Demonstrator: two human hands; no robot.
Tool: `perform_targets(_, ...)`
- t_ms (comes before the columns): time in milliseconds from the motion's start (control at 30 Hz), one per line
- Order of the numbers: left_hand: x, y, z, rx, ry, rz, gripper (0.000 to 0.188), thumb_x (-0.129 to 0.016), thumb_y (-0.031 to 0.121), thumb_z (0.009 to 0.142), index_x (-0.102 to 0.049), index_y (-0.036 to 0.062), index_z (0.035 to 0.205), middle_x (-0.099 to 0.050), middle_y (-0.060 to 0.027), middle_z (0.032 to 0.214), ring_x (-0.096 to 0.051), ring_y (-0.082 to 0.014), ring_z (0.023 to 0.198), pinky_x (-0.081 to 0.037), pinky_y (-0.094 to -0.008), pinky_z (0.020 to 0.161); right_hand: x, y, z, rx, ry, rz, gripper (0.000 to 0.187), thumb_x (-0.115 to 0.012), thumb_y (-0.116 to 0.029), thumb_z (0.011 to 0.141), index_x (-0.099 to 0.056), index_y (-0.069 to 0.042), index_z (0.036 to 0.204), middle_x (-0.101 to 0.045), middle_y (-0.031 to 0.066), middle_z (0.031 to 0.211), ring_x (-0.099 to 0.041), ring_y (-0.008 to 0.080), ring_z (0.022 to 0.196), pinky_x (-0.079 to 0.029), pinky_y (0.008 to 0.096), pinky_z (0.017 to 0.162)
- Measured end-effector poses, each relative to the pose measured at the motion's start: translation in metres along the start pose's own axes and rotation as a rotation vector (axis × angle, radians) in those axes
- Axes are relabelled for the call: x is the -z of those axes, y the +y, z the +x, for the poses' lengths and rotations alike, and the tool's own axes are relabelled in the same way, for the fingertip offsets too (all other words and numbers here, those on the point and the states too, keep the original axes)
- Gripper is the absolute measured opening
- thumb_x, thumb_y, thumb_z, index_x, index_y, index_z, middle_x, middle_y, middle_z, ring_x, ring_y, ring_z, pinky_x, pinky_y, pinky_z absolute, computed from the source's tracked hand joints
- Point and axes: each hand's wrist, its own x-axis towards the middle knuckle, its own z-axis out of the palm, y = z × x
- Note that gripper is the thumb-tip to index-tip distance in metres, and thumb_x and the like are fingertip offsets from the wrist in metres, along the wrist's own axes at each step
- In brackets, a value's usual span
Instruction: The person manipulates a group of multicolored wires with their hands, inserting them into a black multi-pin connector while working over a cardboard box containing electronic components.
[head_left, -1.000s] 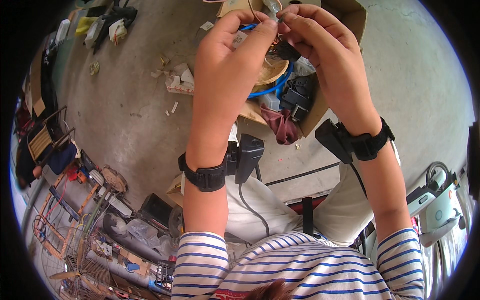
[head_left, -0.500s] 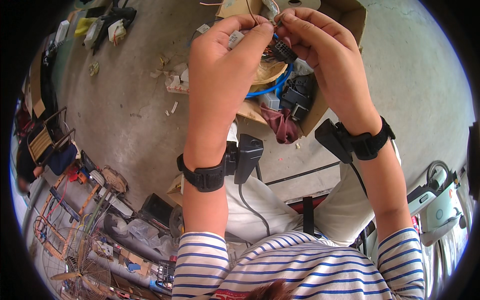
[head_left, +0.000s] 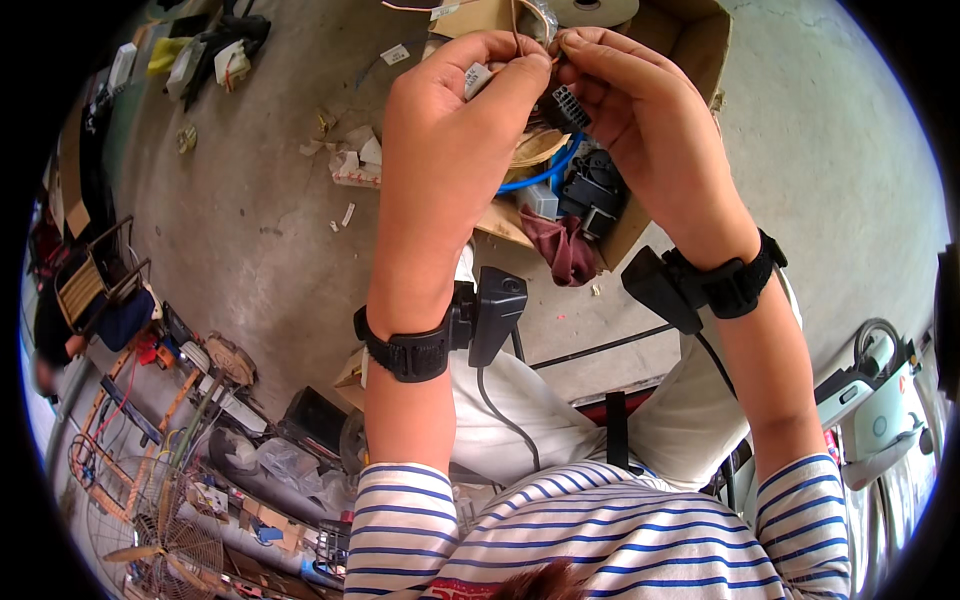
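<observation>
Both hands are raised close together over a cardboard box. Left hand (head_left: pixel 450 130) is closed, its thumb and fingertips pinching thin wires (head_left: pixel 517 28) and a small white tag (head_left: pixel 476 77). Right hand (head_left: pixel 640 120) is curled shut on a small black connector (head_left: pixel 566 106), pinched against the wire ends. To do this well, I judge the connector should be held steady while a single wire is guided straight into its slot, without bending it. Beyond the hands, the cardboard box (head_left: pixel 700 70) sits on the concrete floor (head_left: pixel 250 220) and holds a blue tube (head_left: pixel 545 175), black plastic parts (head_left: pixel 598 190), a dark red rag (head_left: pixel 565 250) and a tape roll (head_left: pixel 595 10).
</observation>
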Motion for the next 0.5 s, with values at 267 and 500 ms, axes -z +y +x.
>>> perform_targets(267,-0.0004,0.0026,-0.0007,-0.002,-0.002,0.019,0.018,-0.063,0.014,0.087,-0.064,-0.0037,0.09,-0.056,0.0047,0.073,-0.045,0.0002,0.064,-0.035,-0.017,0.055,0.0035,0.0007,0.0028,-0.047,-0.054,0.085,0.017,-0.053,-0.012,0.096,-0.063,-0.001,0.103,-0.064,0.0016,0.092,-0.06,0.0084,0.086,-0.048,0.0229,0.08)
perform_targets(500,-0.0015,0.0002,-0.0003,-0.003,0.007,0.008,0.018,-0.064,0.014,0.087,-0.065,-0.0035,0.091,-0.058,0.0041,0.073,-0.048,-0.0008,0.066,-0.038,-0.0171,0.057,0.0054,-0.0002,0.003,-0.055,-0.051,0.082,0.017,-0.052,-0.012,0.096,-0.062,-0.001,0.103,-0.064,0.0014,0.093,-0.061,0.0085,0.086,-0.049,0.0229,0.08)
